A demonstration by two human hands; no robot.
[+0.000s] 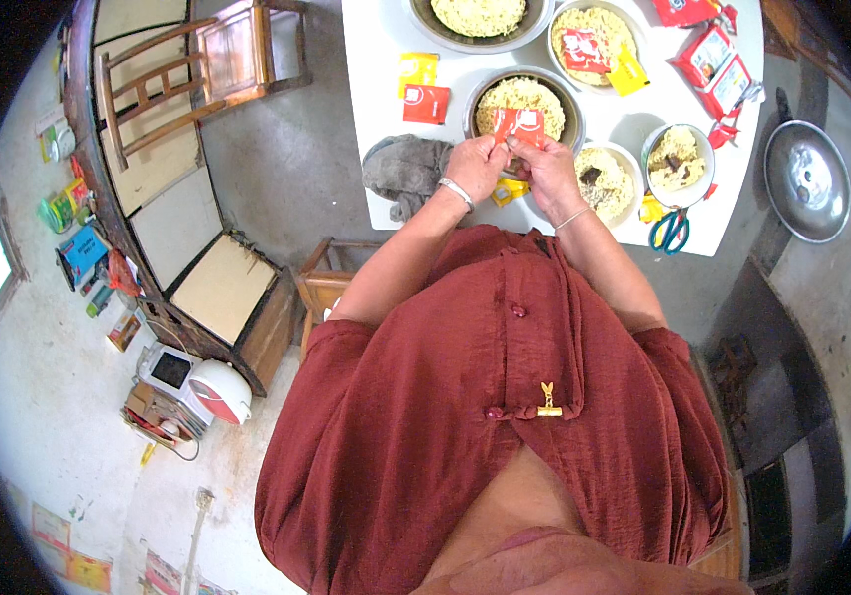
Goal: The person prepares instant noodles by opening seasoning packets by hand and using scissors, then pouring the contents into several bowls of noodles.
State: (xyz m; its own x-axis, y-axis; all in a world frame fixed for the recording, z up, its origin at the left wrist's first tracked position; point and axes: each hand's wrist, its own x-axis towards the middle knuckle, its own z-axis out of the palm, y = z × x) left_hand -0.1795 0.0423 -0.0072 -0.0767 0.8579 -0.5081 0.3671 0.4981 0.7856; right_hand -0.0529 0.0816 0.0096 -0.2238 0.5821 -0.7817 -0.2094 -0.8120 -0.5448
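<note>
My left hand (476, 165) and my right hand (546, 169) pinch the lower edge of a red seasoning sachet (520, 125) between them. The sachet is over a steel bowl (580, 111) that holds a cake of dry instant noodles (518, 97). Left of the bowl lie another red sachet (426, 104) and a yellow sachet (418, 69). A crumpled grey cloth (407, 171) rests beside my left wrist. Near my right hand stands a bowl of noodles (607, 178) with dark paste on top. Part of a yellow packet (508, 192) shows below my hands.
More noodle bowls stand on the white table (384, 22), including a smaller bowl (674, 171) with dark paste. Scissors (669, 232) with teal handles lie at the near right edge, close to torn red wrappers (715, 71). A wooden chair (236, 52) and a metal lid (807, 182) flank the table.
</note>
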